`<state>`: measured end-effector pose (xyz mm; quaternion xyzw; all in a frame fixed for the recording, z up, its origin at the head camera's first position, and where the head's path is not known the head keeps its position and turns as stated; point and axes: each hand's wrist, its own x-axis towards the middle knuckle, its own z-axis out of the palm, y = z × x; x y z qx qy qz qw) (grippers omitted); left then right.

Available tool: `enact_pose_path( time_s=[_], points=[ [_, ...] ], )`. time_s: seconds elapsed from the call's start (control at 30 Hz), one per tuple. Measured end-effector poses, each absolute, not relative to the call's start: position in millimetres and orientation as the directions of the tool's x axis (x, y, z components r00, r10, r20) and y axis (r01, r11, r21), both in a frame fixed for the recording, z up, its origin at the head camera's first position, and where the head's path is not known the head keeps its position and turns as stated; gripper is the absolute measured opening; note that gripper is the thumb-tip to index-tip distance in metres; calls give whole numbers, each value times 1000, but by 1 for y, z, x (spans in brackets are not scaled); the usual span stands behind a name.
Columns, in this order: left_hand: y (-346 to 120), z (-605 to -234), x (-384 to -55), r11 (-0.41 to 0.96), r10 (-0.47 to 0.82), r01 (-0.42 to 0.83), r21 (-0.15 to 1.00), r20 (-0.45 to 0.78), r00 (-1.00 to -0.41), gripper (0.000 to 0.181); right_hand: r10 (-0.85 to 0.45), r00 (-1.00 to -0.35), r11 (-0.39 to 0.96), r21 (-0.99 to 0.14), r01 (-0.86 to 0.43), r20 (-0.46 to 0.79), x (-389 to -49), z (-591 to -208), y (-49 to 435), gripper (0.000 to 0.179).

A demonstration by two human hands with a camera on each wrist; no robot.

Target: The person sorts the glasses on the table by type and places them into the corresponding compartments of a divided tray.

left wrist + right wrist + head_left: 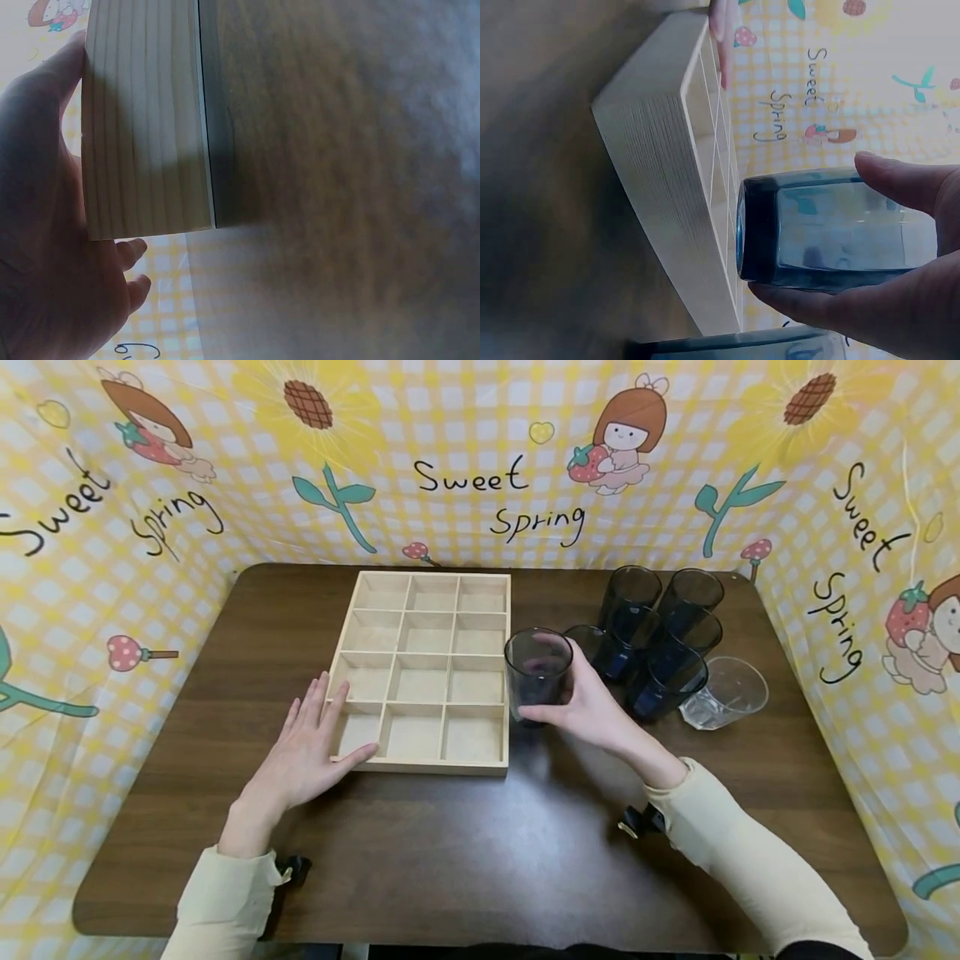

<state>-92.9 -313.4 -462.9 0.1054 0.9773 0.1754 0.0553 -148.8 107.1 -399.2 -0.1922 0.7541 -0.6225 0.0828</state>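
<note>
My right hand (596, 714) holds a dark blue-tinted glass tumbler (536, 664), thumb on one side and fingers on the other. In the right wrist view the glass (832, 232) is raised above the table, beside the upper edge of a pale wooden compartment box (671, 187). In the head view this box (435, 768) lies left of the glass, its compartments bare. My left hand (303, 760) rests on the box's near left corner with fingers spread and fairly straight. The left wrist view shows that hand (60, 247) against the box's side (146, 135).
Several more dark blue glasses (667, 681) stand grouped on the right of the brown table (450, 860). One dark glass (588, 643) is close behind my right hand. A clear glass (731, 689) sits at the group's right. A yellow checked cloth (465, 410) surrounds the table's back and sides.
</note>
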Motion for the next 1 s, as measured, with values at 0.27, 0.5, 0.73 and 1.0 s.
enact_pose_path(
  time_s=[0.27, 0.5, 0.73, 1.0],
  points=[
    [-314, -461, -91, 919, 223, 184, 348, -75, -972, 110, -330, -942, 161, -980, -119, 60, -185, -395, 77, 90],
    [-313, -462, -90, 919, 224, 184, 348, -80, -971, 111, -286, -958, 209, -974, -87, 25, -218, -386, 50, 92],
    [-313, -463, -90, 918, 224, 183, 353, -77, -972, 109, -269, -963, 157, -986, -49, 5, -252, -377, 33, 93],
    [-313, -462, -90, 915, 218, 172, 365, -89, -972, 109, -222, -973, 117, -993, 33, -58, -272, -378, 19, 87]
  ],
)
